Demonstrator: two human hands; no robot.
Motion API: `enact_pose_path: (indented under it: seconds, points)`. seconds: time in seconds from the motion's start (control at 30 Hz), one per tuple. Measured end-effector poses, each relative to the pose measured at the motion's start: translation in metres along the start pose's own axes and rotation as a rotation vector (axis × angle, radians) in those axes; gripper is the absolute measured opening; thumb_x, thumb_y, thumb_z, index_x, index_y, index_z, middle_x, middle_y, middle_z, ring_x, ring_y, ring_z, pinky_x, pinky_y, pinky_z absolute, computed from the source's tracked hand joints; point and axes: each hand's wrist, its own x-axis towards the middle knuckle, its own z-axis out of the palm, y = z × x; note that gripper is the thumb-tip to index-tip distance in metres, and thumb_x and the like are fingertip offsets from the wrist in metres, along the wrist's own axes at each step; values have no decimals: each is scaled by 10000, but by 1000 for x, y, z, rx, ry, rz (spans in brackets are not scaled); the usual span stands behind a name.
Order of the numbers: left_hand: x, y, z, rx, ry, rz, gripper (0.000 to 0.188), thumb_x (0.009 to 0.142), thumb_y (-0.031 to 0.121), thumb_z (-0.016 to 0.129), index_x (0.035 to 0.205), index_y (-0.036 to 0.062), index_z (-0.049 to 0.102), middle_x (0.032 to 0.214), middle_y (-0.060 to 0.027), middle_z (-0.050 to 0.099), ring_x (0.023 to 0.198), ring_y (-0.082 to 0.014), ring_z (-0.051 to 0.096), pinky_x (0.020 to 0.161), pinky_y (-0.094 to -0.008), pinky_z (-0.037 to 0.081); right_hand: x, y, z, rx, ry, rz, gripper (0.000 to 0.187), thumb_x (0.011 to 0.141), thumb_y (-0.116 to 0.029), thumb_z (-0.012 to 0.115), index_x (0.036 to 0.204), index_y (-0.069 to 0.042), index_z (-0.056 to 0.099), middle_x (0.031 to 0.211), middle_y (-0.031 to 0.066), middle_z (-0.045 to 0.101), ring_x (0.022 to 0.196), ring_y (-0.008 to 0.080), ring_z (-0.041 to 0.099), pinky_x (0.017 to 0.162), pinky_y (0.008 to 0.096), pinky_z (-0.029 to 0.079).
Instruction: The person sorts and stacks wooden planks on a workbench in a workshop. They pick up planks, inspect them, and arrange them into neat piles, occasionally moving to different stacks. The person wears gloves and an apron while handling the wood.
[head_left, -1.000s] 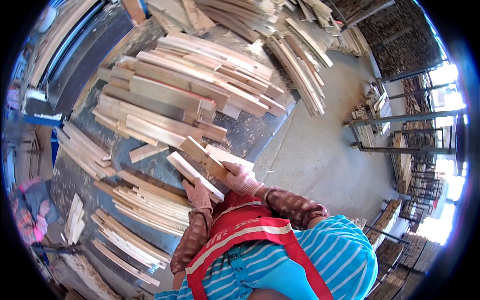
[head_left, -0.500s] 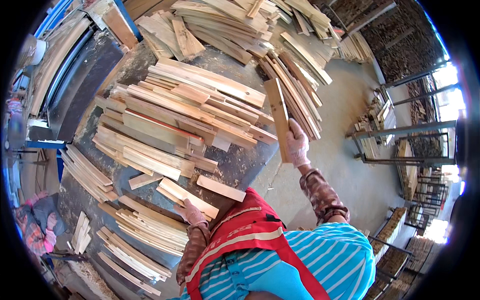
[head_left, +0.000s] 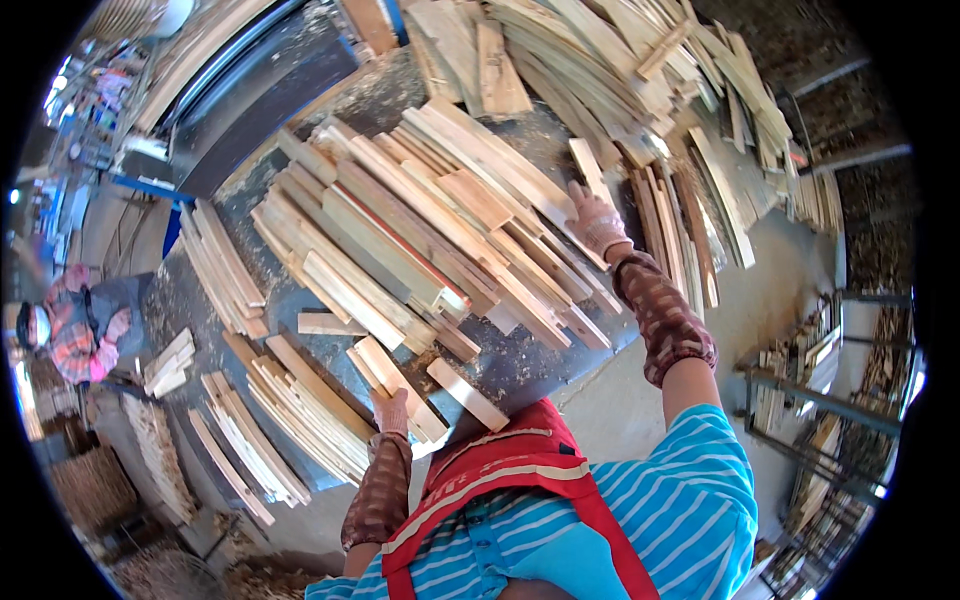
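Note:
My gloved left hand [head_left: 390, 408] is closed round the near side of a short pair of pale wooden boards [head_left: 376, 366] at the table's front edge. To the right of it lies a single short board [head_left: 467, 394]. My gloved right hand [head_left: 597, 222] reaches out over the right side of the table, its fingers on a narrow wooden board [head_left: 590, 170] whose far end sticks out beyond them. The rest of that board is hidden by the hand. Left of this hand, a broad stack of long boards [head_left: 420, 240] covers the middle of the dark table [head_left: 545, 372].
More boards [head_left: 675, 225] lie right of my right hand, with a large heap of planks [head_left: 590, 70] behind. Smaller board piles [head_left: 300, 410] line the left side. Metal racks [head_left: 820, 395] stand at right. Another person [head_left: 80, 325] is at far left.
My right hand has swung the board from the table's right edge inward and farther away, beside the stack. My left hand stays on its boards. The view has turned.

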Motion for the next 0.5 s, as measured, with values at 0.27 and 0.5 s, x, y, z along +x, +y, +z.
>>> enact_pose_path:
  seconds: [0.27,0.5]
  points:
    - [-8,-20,43,-587,-146,26,741,811,194,779,1408,-45,409,1215,-171,627,1016,-274,643,898,-386,532,1,-18,16,-132,47,147,766,765,-285,801,1397,-53,435,1243,198,604,1151,369,618,935,470,524]
    - [-40,35,17,142,14,-83,982,751,366,737,1549,43,266,1450,-307,457,1281,-493,515,1079,-488,436,-52,-31,-36,156,284,55,758,707,-375,781,1351,-61,533,1225,216,642,1159,411,596,988,481,476]
